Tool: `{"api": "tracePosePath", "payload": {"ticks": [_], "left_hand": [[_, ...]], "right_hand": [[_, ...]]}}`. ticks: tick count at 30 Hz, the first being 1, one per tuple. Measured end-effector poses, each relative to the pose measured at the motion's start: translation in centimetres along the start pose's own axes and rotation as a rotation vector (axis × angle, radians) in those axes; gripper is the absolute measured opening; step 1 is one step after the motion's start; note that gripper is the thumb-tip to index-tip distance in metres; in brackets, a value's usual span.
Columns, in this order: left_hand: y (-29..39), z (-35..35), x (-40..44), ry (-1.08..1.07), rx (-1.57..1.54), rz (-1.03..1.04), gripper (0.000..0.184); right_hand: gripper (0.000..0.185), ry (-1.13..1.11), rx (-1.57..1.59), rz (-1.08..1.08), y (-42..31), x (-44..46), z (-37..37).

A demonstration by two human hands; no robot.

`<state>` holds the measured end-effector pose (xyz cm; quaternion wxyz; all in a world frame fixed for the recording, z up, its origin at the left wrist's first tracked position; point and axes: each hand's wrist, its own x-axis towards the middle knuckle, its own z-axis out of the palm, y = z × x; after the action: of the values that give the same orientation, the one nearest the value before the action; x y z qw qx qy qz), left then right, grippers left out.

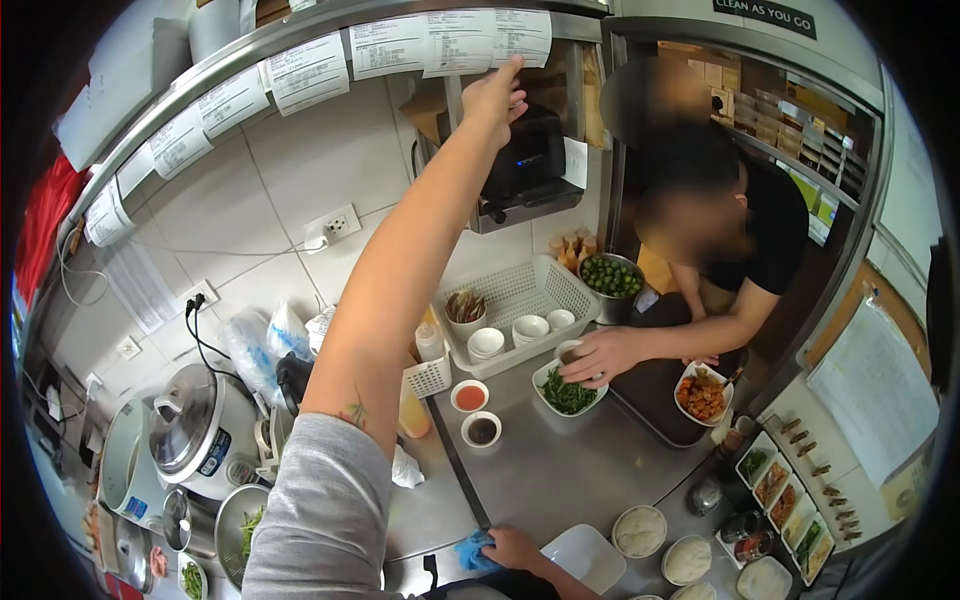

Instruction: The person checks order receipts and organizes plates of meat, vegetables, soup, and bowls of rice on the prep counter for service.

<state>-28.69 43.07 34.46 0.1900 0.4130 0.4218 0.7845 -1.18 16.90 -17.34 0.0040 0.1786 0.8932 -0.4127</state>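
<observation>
My left hand is raised at the end of my outstretched arm. Its index finger points up over the lower edge of a printed order ticket on the overhead rail; the other fingers are partly curled, with nothing visible in them. Low in view, my right hand grips a crumpled blue cloth at the counter's front edge. Beside it is a white rectangular dish. A cup of red sauce and one of dark sauce stand on the steel counter.
Across the counter, a person in black holds a small cup over a bowl of chopped greens. A dark tray bears a bowl of orange-red food. Behind are a white basket and green fruit. A rice cooker stands left.
</observation>
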Motion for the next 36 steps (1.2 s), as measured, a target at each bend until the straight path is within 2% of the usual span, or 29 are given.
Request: {"api": "tracePosePath", "payload": {"ticks": [4,5,6,7,8,9,10,11,13,15,16,18,21,22,24,25,27,28,31,36], "left_hand": [[-1.2,-1.4,-3.5,-0.143,0.057,0.004,0.030],[-3.0,-2.4,-5.9,-0.214,0.053,-0.025,0.025],[-3.3,-2.4,-11.8,-0.208,0.051,-0.076,0.021],[-5.3,-3.2,-16.9,-0.237,0.032,-0.059,0.020],[-7.2,-4.2,-22.5,-0.199,0.001,-0.182,0.020],[-9.1,-5.4,-28.1,-0.177,0.055,-0.270,0.020],[-11.1,-6.6,-33.5,-0.110,-0.058,-0.487,0.020],[-13.8,-7.9,-37.7,-0.078,-0.041,-0.508,0.019],[-18.3,-10.8,-45.1,0.061,-0.019,-0.708,0.019],[-21.5,-12.9,-49.9,0.047,0.136,-0.648,0.021],[-22.3,-13.3,-51.1,0.084,0.107,-0.648,0.030],[-23.7,-14.9,-52.6,0.043,0.093,-0.492,0.052],[-22.2,-16.0,-51.6,-0.144,0.424,-0.559,0.061],[-23.2,-17.0,-51.7,-0.283,0.623,-0.400,0.058],[-25.8,-19.1,-52.4,-0.563,1.011,-0.061,0.053],[-25.8,-19.3,-52.7,-0.552,1.032,-0.044,0.049],[-25.9,-19.4,-53.1,-0.537,1.075,-0.001,0.041],[-25.5,-19.5,-53.0,-0.595,1.096,-0.036,0.050],[-24.9,-19.4,-52.8,-0.643,1.082,-0.092,0.062],[-25.0,-19.8,-52.8,-0.684,1.127,-0.062,0.069]], "right_hand": [[0.051,-0.264,0.175,-0.142,0.1,-1.3,-3.6],[0.055,-0.139,0.213,-0.176,-1.6,-1.4,-6.3],[0.059,-0.015,0.262,-0.194,-3.0,-1.7,-8.6],[0.062,0.264,0.614,-0.226,-0.3,-1.1,-7.4],[0.063,0.367,1.115,-0.147,-1.9,-1.4,-10.2],[0.061,0.534,1.183,-0.115,-3.5,-2.1,-13.1],[0.063,0.565,1.275,-0.047,-3.7,-2.7,-15.4],[0.067,0.608,1.194,0.011,-4.5,-3.1,-17.0],[0.068,0.598,0.845,0.035,-1.6,-2.1,-15.5],[0.070,0.573,0.759,0.196,0.4,-1.7,-13.4],[0.068,0.575,0.574,0.227,1.6,-1.6,-11.9],[0.064,0.557,0.263,0.263,3.3,-1.2,-9.9],[0.055,0.518,0.043,0.388,3.6,-0.7,-8.4],[0.047,0.450,-0.055,0.447,3.5,-0.6,-8.4],[0.045,0.426,-0.193,0.443,3.7,-0.3,-7.9],[0.045,0.415,-0.260,0.438,3.5,-0.4,-7.7],[0.035,0.462,-0.371,0.308,3.3,-0.6,-7.9],[0.030,0.491,-0.426,0.244,2.9,-0.7,-8.3],[0.016,0.474,-0.509,0.053,1.8,-0.6,-8.8],[0.014,0.343,-0.498,-0.235,1.5,1.2,-7.6]]}}
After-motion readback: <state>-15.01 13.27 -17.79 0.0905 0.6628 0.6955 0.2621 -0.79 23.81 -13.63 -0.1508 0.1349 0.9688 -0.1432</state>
